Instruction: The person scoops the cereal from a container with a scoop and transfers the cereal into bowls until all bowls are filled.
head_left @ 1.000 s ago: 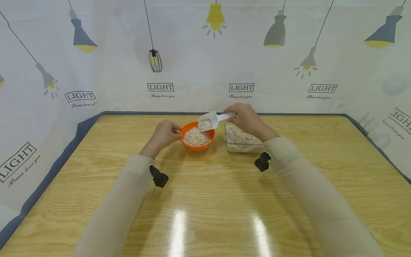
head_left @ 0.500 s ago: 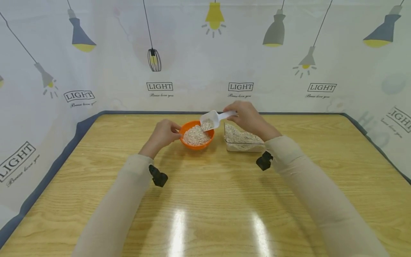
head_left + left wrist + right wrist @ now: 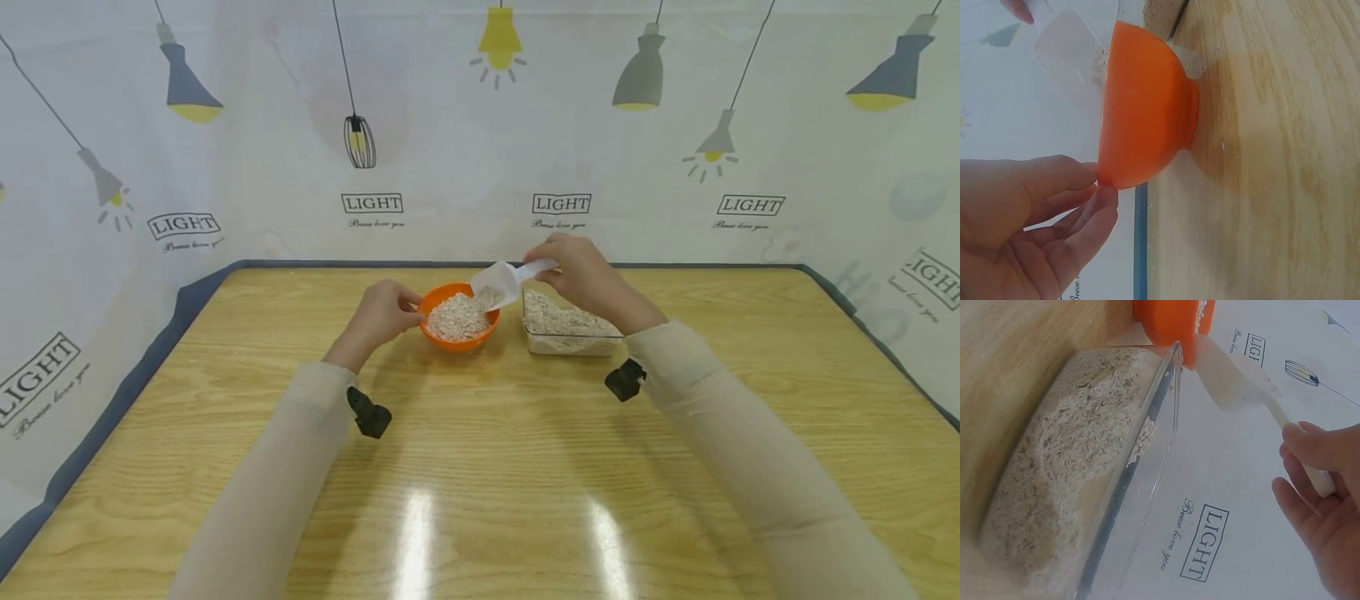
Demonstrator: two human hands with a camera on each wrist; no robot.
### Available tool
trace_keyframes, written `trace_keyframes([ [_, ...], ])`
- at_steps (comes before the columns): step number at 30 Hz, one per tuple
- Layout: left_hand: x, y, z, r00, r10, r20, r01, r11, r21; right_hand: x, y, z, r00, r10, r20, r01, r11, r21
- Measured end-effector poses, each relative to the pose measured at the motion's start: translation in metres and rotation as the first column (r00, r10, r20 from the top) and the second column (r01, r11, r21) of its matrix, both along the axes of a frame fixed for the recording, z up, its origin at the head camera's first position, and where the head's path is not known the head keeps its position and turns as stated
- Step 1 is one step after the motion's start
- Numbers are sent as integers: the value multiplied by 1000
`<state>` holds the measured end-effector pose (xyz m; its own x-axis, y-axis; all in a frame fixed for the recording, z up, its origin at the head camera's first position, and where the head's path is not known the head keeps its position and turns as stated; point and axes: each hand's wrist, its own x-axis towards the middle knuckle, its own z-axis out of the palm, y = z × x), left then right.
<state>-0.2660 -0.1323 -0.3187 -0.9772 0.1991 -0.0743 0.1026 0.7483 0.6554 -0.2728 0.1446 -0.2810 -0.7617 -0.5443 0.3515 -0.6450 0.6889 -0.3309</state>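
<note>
An orange bowl (image 3: 459, 342) heaped with pale oat flakes (image 3: 456, 318) stands near the table's far edge. My left hand (image 3: 384, 314) pinches the bowl's rim between thumb and fingers, as the left wrist view shows at the orange wall (image 3: 1141, 106). My right hand (image 3: 573, 271) grips the handle of a white scoop (image 3: 498, 282), which tilts down over the bowl's right side with some flakes near its mouth. To the right, partly behind the right wrist, a clear rectangular container (image 3: 572, 344) holds more flakes (image 3: 1079, 425).
The wooden table (image 3: 480, 450) runs up to a white backdrop (image 3: 465, 125) printed with lamps. Black cameras sit on the left wrist (image 3: 369, 413) and right wrist (image 3: 626, 380). In the left wrist view, a few crumbs lie on the wood near the bowl.
The scoop has shifted slightly right and tipped further down, and fewer flakes show in it. My left hand has stayed at the bowl's rim.
</note>
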Motion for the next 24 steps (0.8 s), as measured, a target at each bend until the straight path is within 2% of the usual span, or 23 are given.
trace_keyframes([
  [17,1,1,1,1000,3,7,-3,1000,-1,6,-1,0,997,10,-70,-13,999,-46],
  [24,1,0,-1,1000,-1,-8,1,1000,-1,7,0,-3,992,16,-125,-26,997,-73],
])
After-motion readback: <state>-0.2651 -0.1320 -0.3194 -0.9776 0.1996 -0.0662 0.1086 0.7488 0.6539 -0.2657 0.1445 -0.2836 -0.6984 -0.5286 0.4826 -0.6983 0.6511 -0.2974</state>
